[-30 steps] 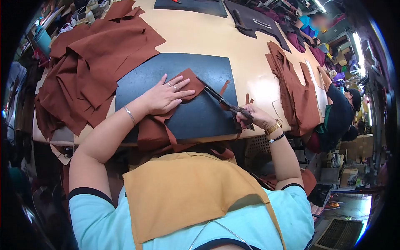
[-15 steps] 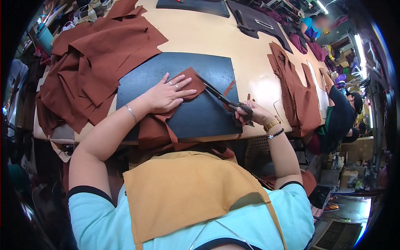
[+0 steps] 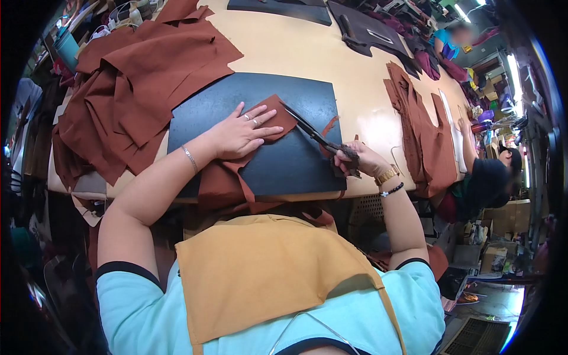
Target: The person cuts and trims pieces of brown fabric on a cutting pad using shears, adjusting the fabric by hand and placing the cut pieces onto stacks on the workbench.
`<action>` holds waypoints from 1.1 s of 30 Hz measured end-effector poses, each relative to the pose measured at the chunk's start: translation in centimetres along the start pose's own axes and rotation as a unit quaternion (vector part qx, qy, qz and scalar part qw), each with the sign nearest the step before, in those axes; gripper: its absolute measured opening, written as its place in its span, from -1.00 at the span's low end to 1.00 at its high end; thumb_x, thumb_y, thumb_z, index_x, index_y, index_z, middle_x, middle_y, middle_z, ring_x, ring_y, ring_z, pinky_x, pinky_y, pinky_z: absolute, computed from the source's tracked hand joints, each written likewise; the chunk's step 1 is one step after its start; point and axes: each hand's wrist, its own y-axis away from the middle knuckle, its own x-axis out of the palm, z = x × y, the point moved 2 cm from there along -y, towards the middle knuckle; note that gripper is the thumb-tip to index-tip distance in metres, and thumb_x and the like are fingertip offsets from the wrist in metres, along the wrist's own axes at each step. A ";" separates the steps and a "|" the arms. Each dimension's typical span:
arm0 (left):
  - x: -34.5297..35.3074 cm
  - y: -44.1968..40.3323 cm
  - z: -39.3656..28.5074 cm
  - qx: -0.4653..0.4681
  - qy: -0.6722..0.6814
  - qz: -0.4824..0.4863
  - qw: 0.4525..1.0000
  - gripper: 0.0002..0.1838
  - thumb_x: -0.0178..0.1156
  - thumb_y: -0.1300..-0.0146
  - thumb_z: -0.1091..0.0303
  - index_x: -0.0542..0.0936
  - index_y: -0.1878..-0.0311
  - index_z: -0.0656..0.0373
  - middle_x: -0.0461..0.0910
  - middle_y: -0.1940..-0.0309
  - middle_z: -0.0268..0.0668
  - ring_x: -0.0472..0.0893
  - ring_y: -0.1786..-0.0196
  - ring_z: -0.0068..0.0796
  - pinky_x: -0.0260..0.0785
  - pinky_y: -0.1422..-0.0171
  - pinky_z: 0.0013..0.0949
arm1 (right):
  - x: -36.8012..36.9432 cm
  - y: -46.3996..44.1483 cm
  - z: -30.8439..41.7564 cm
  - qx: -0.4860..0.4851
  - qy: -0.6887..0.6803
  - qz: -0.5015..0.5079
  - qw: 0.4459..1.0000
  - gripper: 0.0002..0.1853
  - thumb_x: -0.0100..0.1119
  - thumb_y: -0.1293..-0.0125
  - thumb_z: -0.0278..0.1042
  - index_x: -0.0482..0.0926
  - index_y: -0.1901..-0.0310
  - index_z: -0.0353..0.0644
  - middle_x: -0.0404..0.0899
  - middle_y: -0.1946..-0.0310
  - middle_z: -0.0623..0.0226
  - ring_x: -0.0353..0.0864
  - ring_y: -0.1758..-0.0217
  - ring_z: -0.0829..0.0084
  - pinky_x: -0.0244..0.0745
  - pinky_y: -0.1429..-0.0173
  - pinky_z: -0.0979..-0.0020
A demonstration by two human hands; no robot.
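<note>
My left hand (image 3: 242,133) lies with its fingers spread on a rust-brown piece of fabric (image 3: 277,111), pressing it flat on a dark board (image 3: 225,94). The rest of that piece hangs toward the table's near edge. My right hand (image 3: 362,158) is wrapped round the handles of long dark scissors (image 3: 318,137). The scissors' blades point up and left, with their tips at the right edge of the fabric. Thin brown scraps (image 3: 329,126) lie beside the blades on the board's right part.
A heap of brown fabric (image 3: 142,83) covers the table's left side. More brown fabric (image 3: 423,133) lies at right, near a person in dark clothes (image 3: 485,183). Another dark board (image 3: 284,9) and dark pieces (image 3: 373,29) are at the far side, with a person in blue (image 3: 447,44) beyond.
The view has shifted slightly, so the table appears a little farther right. The person at right has leaned lower and moved an arm. My hands keep nearly the same pose on fabric and scissors.
</note>
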 end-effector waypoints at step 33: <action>0.1 -0.1 0.3 0.010 -0.005 -0.021 1.000 -0.45 -0.16 -0.37 0.16 0.22 -0.44 -0.29 0.01 -0.52 -0.18 -0.06 -0.56 -0.09 -0.19 -0.49 0.32 | 0.3 -1.3 3.5 -0.005 0.058 -0.022 0.998 -0.73 0.31 -0.26 -0.15 0.56 0.43 -0.15 0.53 0.59 0.48 0.53 0.57 0.66 0.38 0.53 0.63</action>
